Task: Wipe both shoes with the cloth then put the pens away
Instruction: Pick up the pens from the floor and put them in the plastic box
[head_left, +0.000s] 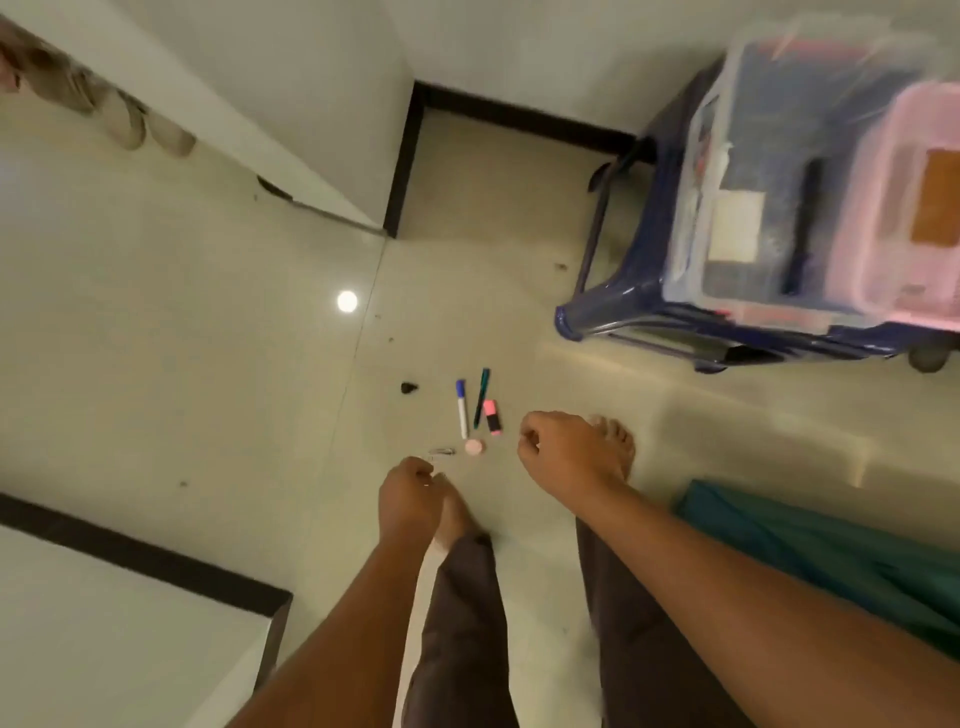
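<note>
On the pale tiled floor lie a white marker with a blue cap (461, 409), a dark green pen (482, 397) and a short pink highlighter (492, 417), side by side. A small pink round lid (474, 447) and a metal clip (442, 451) lie just below them. My left hand (408, 499) hangs with loosely curled fingers above my left foot and holds nothing. My right hand (563, 451) hovers to the right of the pens, fingers loosely curled, with nothing in it. No shoes or cloth are plainly visible.
A dark blue plastic stool (613, 317) carries clear and pink storage boxes (810, 187) at the upper right. A teal cloth-like fabric (810, 551) lies at the right. White walls with dark skirting (400, 171) stand ahead and at the lower left. A small dark scrap (409, 387) lies left of the pens.
</note>
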